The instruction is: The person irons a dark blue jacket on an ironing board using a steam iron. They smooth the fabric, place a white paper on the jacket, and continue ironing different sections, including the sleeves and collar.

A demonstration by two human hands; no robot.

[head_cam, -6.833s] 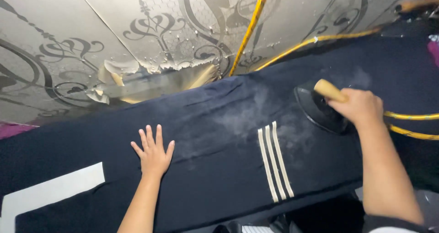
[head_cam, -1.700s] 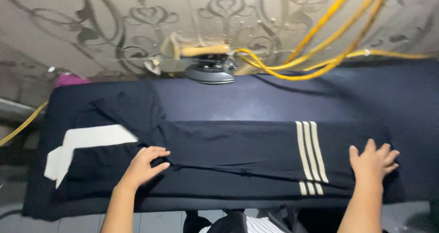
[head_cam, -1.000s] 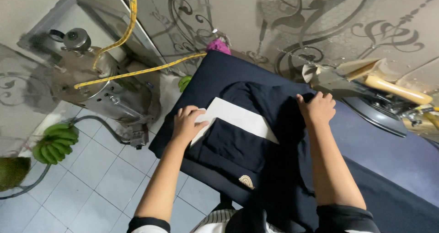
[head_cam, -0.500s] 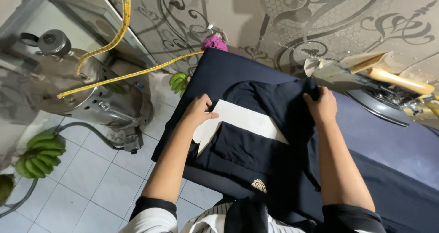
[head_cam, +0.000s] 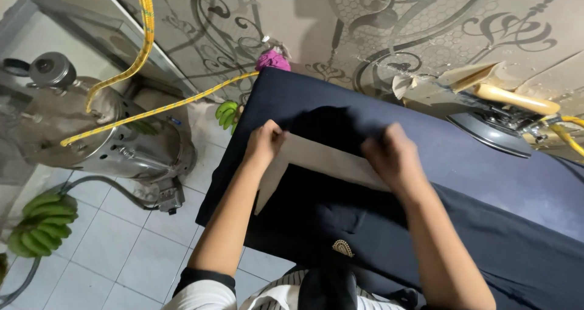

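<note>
Both hands sit on the dark garment spread across the bench, the left hand and right hand curled shut on its white band, which runs lengthwise between them, iron beyond the right.

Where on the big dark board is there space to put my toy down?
The bare dark blue padded board is free between the right hand and the black iron with a tan handle. It is crowded where both hands, the left hand included, press the dark garment with a white band.
</note>
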